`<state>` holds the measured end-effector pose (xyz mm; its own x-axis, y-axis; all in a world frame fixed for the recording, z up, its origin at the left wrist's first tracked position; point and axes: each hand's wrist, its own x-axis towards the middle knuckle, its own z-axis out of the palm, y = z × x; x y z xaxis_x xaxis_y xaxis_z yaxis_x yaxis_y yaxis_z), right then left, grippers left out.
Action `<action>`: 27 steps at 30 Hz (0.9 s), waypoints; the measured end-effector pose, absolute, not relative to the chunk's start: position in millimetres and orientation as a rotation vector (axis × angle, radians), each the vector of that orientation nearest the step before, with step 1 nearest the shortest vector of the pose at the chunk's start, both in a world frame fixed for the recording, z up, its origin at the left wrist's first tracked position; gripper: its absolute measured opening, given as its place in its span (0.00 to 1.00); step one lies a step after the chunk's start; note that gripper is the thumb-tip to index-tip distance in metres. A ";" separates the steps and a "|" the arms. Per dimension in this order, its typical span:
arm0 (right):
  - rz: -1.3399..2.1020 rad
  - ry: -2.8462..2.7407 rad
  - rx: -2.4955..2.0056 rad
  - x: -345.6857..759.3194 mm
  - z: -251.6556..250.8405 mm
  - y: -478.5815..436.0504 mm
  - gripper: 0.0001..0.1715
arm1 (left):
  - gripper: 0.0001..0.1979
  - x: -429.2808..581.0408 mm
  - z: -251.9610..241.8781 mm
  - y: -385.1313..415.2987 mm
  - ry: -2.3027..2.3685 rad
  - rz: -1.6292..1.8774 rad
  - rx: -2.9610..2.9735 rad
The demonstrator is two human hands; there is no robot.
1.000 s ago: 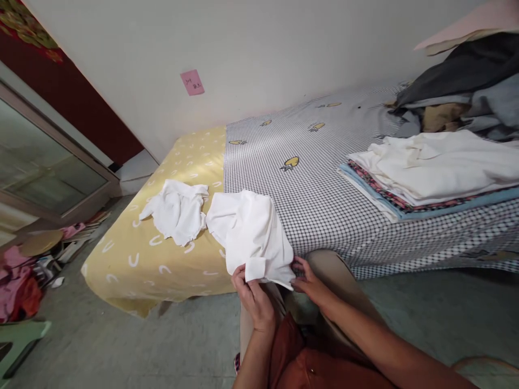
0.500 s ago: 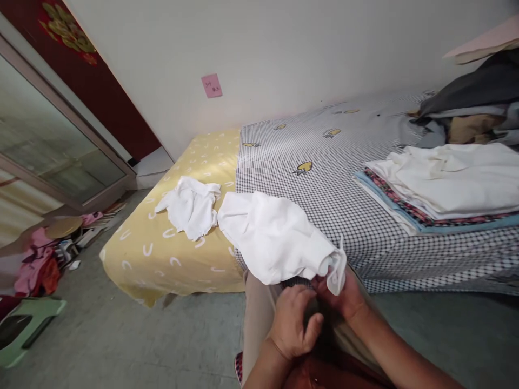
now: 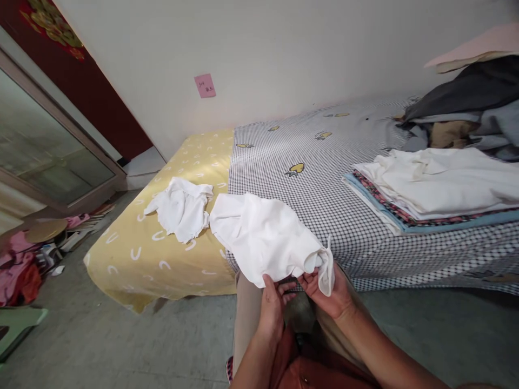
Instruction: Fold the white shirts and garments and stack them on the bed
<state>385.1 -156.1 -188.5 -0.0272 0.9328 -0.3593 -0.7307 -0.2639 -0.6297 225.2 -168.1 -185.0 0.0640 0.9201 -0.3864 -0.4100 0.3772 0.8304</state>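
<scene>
A long white garment (image 3: 267, 232) lies bunched on the bed, its near end reaching over my knees. That end has an opening and a thin loop of cloth hanging down. My right hand (image 3: 334, 297) is palm up under this end, its fingers curled at the cloth's edge, the loop draped across it. Beside it, my left hand (image 3: 273, 305) has its thumb at the garment's lower edge, with the other fingers stretched apart towards my right hand. A smaller crumpled white garment (image 3: 180, 208) rests just to the left on the yellow sheet.
The bed has a yellow sheet (image 3: 121, 270) on the left and a checked sheet (image 3: 259, 167) on the right. Folded clothes (image 3: 438, 181) are stacked at the right, before a dark clothes heap (image 3: 466, 97). A green stool (image 3: 20, 329) stands on the floor at left.
My left hand has turned and reached forward to the garment's lower edge, its fingers spreading. The right hand stays under the near end. The whole view has shifted slightly.
</scene>
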 end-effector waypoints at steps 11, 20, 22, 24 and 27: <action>1.682 -0.087 -0.815 372.9 -186.0 -156.0 0.15 | 0.33 182.8 -135.9 -171.0 1.485 1.274 1.091; 1.870 -0.052 -0.841 361.3 -183.5 -155.6 0.18 | 0.27 106.1 -82.9 -138.8 1.170 1.912 0.539; 1.948 -0.051 -0.952 353.8 -194.7 -160.2 0.18 | 0.24 91.0 -93.1 -135.8 1.082 1.924 0.474; 2.000 -0.065 -1.023 347.0 -206.7 -166.0 0.21 | 0.23 72.2 -105.8 -134.7 1.029 1.933 0.509; 2.064 -0.114 -1.048 338.1 -222.0 -175.0 0.28 | 0.19 43.8 -122.2 -135.7 0.920 1.914 0.579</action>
<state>338.1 -175.0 -222.0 -0.3360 0.6911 -0.6399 -0.6164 -0.6750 -0.4054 43.8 -135.7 -122.2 -0.4794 0.8772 0.0262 -0.5277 -0.3120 0.7900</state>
